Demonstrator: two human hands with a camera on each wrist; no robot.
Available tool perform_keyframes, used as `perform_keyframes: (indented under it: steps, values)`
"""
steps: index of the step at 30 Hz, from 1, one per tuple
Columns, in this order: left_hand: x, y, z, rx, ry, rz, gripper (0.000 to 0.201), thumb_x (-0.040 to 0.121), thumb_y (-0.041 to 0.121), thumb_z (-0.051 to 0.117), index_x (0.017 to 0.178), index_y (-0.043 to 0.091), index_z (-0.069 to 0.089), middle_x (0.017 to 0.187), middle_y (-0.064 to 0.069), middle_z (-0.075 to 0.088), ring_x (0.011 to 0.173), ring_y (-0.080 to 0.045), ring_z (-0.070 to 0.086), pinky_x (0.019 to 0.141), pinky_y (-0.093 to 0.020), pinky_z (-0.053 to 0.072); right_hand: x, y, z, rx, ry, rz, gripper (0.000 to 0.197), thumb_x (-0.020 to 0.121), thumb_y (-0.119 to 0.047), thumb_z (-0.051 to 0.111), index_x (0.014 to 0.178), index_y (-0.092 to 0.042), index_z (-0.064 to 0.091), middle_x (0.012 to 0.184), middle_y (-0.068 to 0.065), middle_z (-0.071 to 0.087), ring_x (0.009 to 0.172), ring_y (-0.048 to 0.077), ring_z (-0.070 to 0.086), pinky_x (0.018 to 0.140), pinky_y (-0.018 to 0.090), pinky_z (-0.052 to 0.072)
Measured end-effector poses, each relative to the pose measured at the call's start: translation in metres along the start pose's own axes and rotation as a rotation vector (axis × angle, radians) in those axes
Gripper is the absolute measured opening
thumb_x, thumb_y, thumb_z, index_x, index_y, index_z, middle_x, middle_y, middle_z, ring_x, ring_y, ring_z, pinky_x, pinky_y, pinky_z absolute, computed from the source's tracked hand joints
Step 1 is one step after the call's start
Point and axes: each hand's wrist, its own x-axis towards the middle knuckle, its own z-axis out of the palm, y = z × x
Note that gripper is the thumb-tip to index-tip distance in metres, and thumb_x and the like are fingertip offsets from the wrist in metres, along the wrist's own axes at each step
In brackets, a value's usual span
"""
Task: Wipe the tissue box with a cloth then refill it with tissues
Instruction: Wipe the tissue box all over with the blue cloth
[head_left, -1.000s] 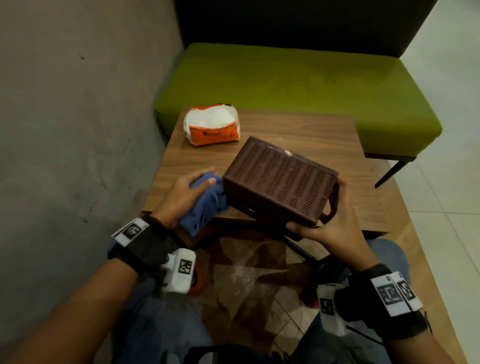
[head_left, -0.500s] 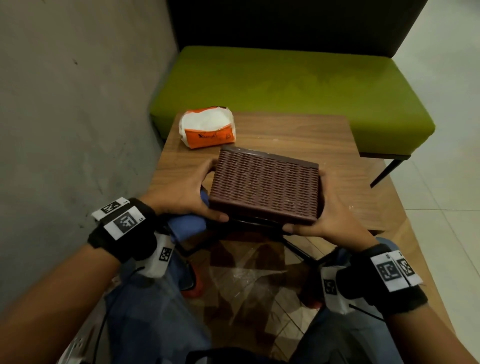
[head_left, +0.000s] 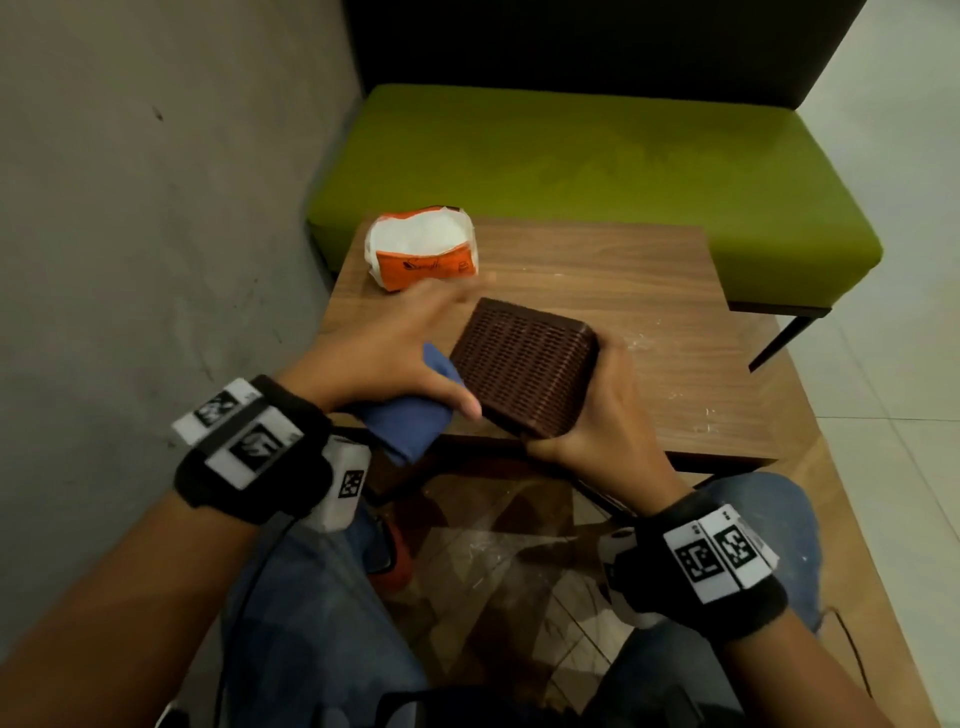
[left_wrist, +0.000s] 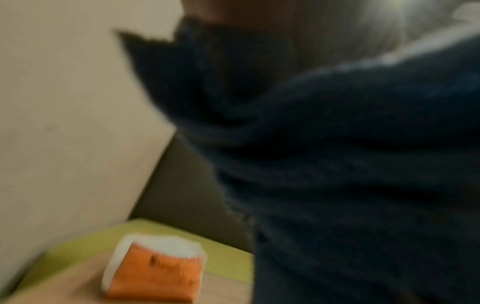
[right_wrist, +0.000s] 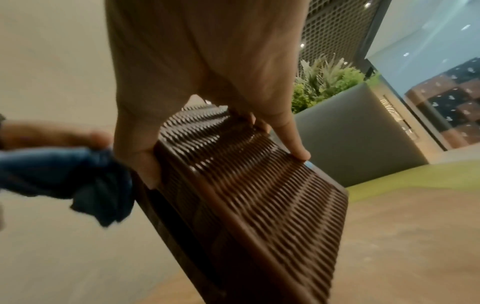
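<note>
head view, left to right: the left hand (head_left: 395, 353) holds a bunched blue cloth (head_left: 410, 423) under its palm against the left side of the dark brown woven-pattern rectangular tissue box (head_left: 524, 371). the right hand (head_left: 597, 421) grips that box, tilted above the near edge of the wooden surface (head_left: 649, 291). an orange and white plastic tissue pack (head_left: 423, 249) lies at the surface's far left corner, apart from the box.

We can read no text clearly. The orange tissue pack (head_left: 422, 248) carries a dark script logo, too blurred to make out. Black-and-white square code markers sit on both wristbands (head_left: 248, 434). Faint lettering on a grey planter (right_wrist: 358, 131) is illegible.
</note>
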Motion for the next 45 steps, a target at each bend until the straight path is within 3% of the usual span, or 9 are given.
perform_keyframes:
  steps: [6, 13, 16, 19, 25, 29, 35, 40, 45]
  values:
    - [0.006, 0.006, 0.007, -1.013, 0.529, -0.130, 0.061, 0.062, 0.055, 0.078, 0.111, 0.024, 0.059, 0.116, -0.005, 0.062, 0.104, -0.014, 0.063, 0.084, -0.024, 0.050, 0.001, 0.005, 0.002, 0.078, 0.020, 0.006, 0.107, 0.047, -0.029, 0.089, 0.133, -0.016, 0.026, 0.125, 0.004, 0.041, 0.117, 0.019, 0.046, 0.097, 0.038, 0.047]
    - [-0.001, 0.057, 0.075, 0.054, 0.458, 0.227, 0.049, 0.083, 0.045, 0.064, 0.125, 0.022, 0.054, 0.146, -0.001, 0.041, 0.141, -0.021, 0.024, 0.117, -0.051, 0.010, 0.001, 0.003, 0.017, 0.265, 0.102, 0.018, 0.103, 0.056, -0.034, 0.090, 0.135, -0.030, 0.026, 0.136, 0.004, 0.043, 0.122, 0.016, 0.052, 0.097, 0.036, 0.049]
    - [0.010, 0.047, 0.067, -0.129, 0.422, 0.120, 0.053, 0.082, 0.042, 0.067, 0.128, 0.018, 0.054, 0.146, -0.006, 0.043, 0.139, -0.016, 0.032, 0.118, -0.040, 0.019, -0.002, 0.003, 0.016, 0.217, 0.111, -0.046, 0.099, 0.055, -0.039, 0.085, 0.133, -0.033, 0.025, 0.133, 0.004, 0.041, 0.121, 0.018, 0.049, 0.098, 0.041, 0.048]
    - [0.028, 0.046, 0.058, -0.183, 0.657, -0.014, 0.032, 0.087, 0.034, 0.065, 0.106, 0.009, 0.063, 0.097, -0.006, 0.066, 0.091, -0.016, 0.061, 0.082, -0.037, 0.048, -0.003, -0.002, 0.019, 0.189, 0.090, -0.073, 0.093, 0.057, -0.047, 0.080, 0.128, -0.042, 0.021, 0.126, 0.001, 0.041, 0.116, 0.019, 0.048, 0.097, 0.039, 0.047]
    - [0.015, 0.067, 0.076, -0.029, 0.442, 0.251, 0.042, 0.086, 0.034, 0.066, 0.116, 0.004, 0.061, 0.116, -0.009, 0.064, 0.108, -0.017, 0.060, 0.096, -0.028, 0.045, -0.003, 0.004, 0.021, 0.122, 0.048, -0.008, 0.085, 0.063, -0.052, 0.068, 0.133, -0.012, 0.040, 0.128, 0.012, 0.051, 0.117, 0.014, 0.051, 0.098, 0.030, 0.047]
    - [0.037, 0.025, 0.054, -0.117, 0.683, -0.099, 0.034, 0.089, 0.038, 0.060, 0.098, 0.005, 0.059, 0.085, -0.009, 0.062, 0.079, -0.019, 0.059, 0.070, -0.036, 0.048, -0.007, 0.002, 0.016, 0.133, 0.118, -0.055, 0.097, 0.055, -0.047, 0.081, 0.133, -0.022, 0.029, 0.125, 0.004, 0.043, 0.116, 0.020, 0.049, 0.096, 0.037, 0.046]
    - [0.001, 0.049, 0.083, -0.072, 0.419, 0.259, 0.038, 0.087, 0.024, 0.066, 0.119, 0.004, 0.059, 0.128, -0.010, 0.059, 0.121, -0.017, 0.054, 0.103, -0.030, 0.042, -0.009, 0.010, 0.018, 0.229, 0.086, 0.036, 0.104, 0.053, -0.031, 0.091, 0.137, -0.022, 0.030, 0.133, 0.004, 0.045, 0.119, 0.008, 0.049, 0.101, 0.025, 0.044]
    - [0.024, 0.020, 0.060, -0.208, 0.579, -0.059, 0.034, 0.090, 0.029, 0.062, 0.118, 0.008, 0.059, 0.113, -0.008, 0.064, 0.104, -0.017, 0.060, 0.089, -0.041, 0.048, -0.011, 0.009, 0.018, 0.191, 0.098, -0.011, 0.096, 0.054, -0.044, 0.086, 0.130, -0.029, 0.029, 0.125, 0.002, 0.045, 0.114, 0.013, 0.050, 0.092, 0.020, 0.045]
    - [-0.009, 0.037, 0.081, -0.150, 0.278, 0.384, 0.040, 0.085, 0.015, 0.068, 0.123, 0.007, 0.057, 0.136, -0.007, 0.051, 0.129, -0.014, 0.047, 0.110, -0.030, 0.035, -0.005, 0.022, 0.010, 0.111, 0.037, 0.085, 0.100, 0.057, -0.046, 0.088, 0.137, -0.012, 0.038, 0.134, 0.003, 0.047, 0.120, 0.013, 0.048, 0.099, 0.027, 0.042]
